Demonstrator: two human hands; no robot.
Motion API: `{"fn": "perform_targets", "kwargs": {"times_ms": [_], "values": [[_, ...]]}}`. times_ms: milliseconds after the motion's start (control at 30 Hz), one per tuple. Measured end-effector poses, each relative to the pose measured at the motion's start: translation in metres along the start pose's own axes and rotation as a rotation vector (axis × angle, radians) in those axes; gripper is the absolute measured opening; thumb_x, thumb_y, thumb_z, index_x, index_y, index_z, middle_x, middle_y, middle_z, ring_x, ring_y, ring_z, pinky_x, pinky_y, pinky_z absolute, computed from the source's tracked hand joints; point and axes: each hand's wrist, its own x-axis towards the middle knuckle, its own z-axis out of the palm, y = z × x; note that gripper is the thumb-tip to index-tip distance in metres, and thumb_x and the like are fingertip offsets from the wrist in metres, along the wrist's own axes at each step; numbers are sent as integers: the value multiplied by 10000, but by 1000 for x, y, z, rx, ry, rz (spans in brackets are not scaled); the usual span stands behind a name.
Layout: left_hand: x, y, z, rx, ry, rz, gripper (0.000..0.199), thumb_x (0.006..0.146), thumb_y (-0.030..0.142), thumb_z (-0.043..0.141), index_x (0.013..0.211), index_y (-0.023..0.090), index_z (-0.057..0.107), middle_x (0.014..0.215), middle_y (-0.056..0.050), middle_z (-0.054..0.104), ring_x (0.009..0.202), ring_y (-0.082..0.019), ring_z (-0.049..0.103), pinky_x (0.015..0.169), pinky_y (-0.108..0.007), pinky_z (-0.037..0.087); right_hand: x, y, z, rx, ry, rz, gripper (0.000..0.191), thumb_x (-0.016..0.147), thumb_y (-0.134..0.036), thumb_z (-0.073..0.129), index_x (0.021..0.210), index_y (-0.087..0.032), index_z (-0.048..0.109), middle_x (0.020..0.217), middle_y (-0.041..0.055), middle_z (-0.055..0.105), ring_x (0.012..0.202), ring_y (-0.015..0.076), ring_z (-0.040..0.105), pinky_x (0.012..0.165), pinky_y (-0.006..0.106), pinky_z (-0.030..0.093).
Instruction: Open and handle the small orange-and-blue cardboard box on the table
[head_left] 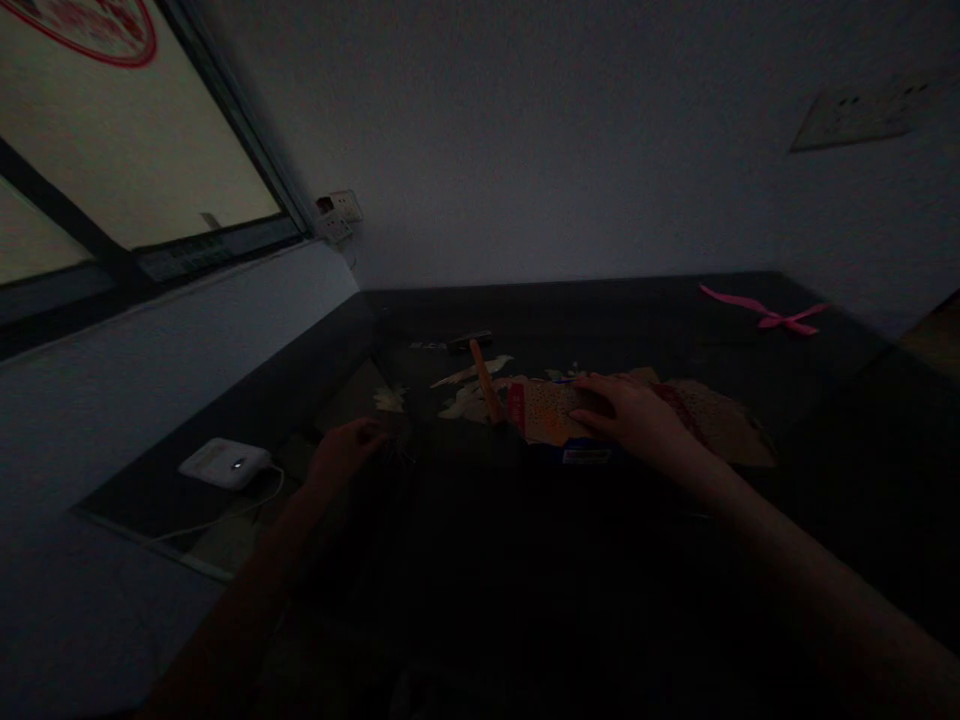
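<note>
Yellow-and-blue box (553, 424) lies mid-way across the desk (592, 320), right hand (637, 412) on it, fingers laid over; grip unconfirmed. Left hand (349, 450): fingers curled beside thin strands (403, 450), hold indeterminable. Steadying appears in hand; shifting calls for avoiding the orange stick (485, 378). Room remains toward the far edge; near edge indiscernible.

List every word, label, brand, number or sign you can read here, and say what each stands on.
No text can be read for certain.
Box under the right hand: pale label, too small; red print, too blurred.
Table: pale marks, perhaps lettering, too faint.
Window: red sign, cut off by the picture's edge, unreadable.
</note>
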Motion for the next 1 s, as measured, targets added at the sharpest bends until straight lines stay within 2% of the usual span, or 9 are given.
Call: {"fn": "perform_targets", "kwargs": {"times_ms": [167, 267, 367, 467, 567, 700, 767, 833, 1000], "values": [[-2, 3, -4, 38, 72, -6, 326, 781, 382, 474, 969, 201, 668, 900, -61, 719, 818, -222, 662, 717, -280, 479, 1, 3, 3, 11, 1, -11, 395, 815, -342, 572, 1158, -151, 613, 1165, 134, 641, 1070, 306, 574, 914, 454, 446], [1, 18, -6, -25, 137, 74, 312, 776, 371, 480, 933, 191, 681, 899, -58, 719, 800, -216, 664, 701, -265, 483, 1, 5, 4, 27, 8, -12, 385, 823, -352, 562, 1163, -178, 609, 1168, 118, 642, 1073, 303, 577, 909, 466, 449], [5, 59, -8, -109, 173, 194, 290, 792, 362, 483, 921, 184, 672, 910, -60, 712, 791, -202, 656, 731, -267, 490, 2, 4, 3, 56, 9, -25, 366, 824, -353, 563, 1151, -195, 613, 1146, 105, 657, 1050, 294, 596, 899, 463, 459], [7, 123, -9, -201, 164, 417, 275, 827, 339, 483, 980, 175, 642, 987, -85, 686, 882, -198, 634, 820, -306, 480, 2, 3, 0, 89, 23, -27, 370, 804, -312, 593, 1148, -178, 611, 1167, 117, 646, 1066, 293, 591, 919, 453, 449], [6, 194, -2, -240, 20, 673, 405, 809, 371, 554, 1173, 192, 546, 1201, -100, 598, 1107, -222, 550, 951, -376, 416, 1, 2, 0, 131, 46, -23, 401, 781, -271, 615, 1169, -172, 588, 1184, 130, 633, 1063, 286, 593, 918, 441, 448], [9, 257, 22, -12, -280, 849, 1064, 630, 526, 706, 1439, 128, 143, 1479, -201, 244, 1359, -319, 237, 1079, -461, 232, 3, 3, 0, 201, 86, 4, 447, 725, -188, 643, 1162, -149, 555, 1140, 154, 640, 1024, 280, 606, 877, 431, 466], [14, 271, 33, 76, -329, 848, 1194, 595, 546, 718, 1451, 120, 3, 1481, -230, 211, 1363, -351, 206, 1069, -502, 206, 4, 4, -4, 242, 104, 20, 424, 721, -135, 613, 1140, -138, 548, 1117, 142, 643, 1006, 247, 613, 858, 380, 480], [19, 277, 38, 84, -354, 845, 1213, 610, 533, 712, 1446, 166, -88, 1458, -224, 279, 1317, -354, 317, 1023, -499, 273, 4, 7, -11, 274, 121, 40, 387, 735, -96, 561, 1121, -128, 548, 1097, 135, 644, 997, 223, 614, 850, 344, 481], [25, 278, 35, 41, -396, 847, 1170, 638, 470, 720, 1442, 265, -104, 1374, -165, 450, 1129, -322, 543, 869, -398, 420, -1, 26, -42, 320, 52, 9, 304, 790, -214, 567, 1086, -151, 588, 1089, 112, 645, 990, 225, 608, 867, 364, 469]]}}
